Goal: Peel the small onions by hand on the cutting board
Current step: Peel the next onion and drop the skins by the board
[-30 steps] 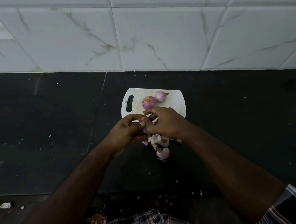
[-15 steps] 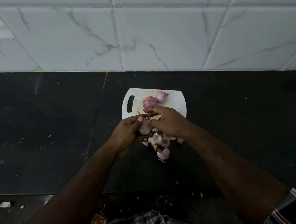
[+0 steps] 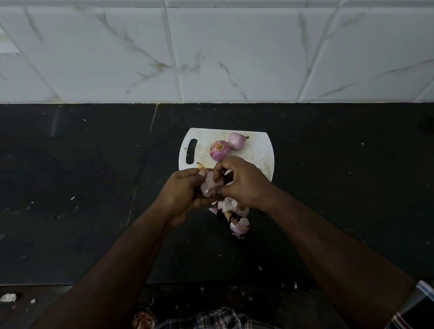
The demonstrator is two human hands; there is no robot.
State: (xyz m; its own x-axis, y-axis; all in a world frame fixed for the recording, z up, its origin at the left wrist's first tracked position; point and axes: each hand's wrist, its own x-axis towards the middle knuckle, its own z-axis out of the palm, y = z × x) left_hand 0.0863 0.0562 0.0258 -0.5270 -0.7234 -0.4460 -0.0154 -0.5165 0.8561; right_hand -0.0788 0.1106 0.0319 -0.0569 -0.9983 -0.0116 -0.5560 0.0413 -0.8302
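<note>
Wall of white marble-veined tiles point(image 3: 229, 49) behind a black stone desk point(image 3: 72, 186). White plastic cutting board with a handle slot point(image 3: 258, 153) lies on the desk near the wall. Left hand point(image 3: 181, 193) curled round a pale, partly peeled small onion point(image 3: 209, 181), held above the board's near edge. Right hand point(image 3: 242, 182) pinches the same onion from the other side. Two purple small onions point(image 3: 220, 150) sit touching on the board, just beyond the hands. Heap of pinkish onion skins point(image 3: 235, 218) on the desk below the hands.
</note>
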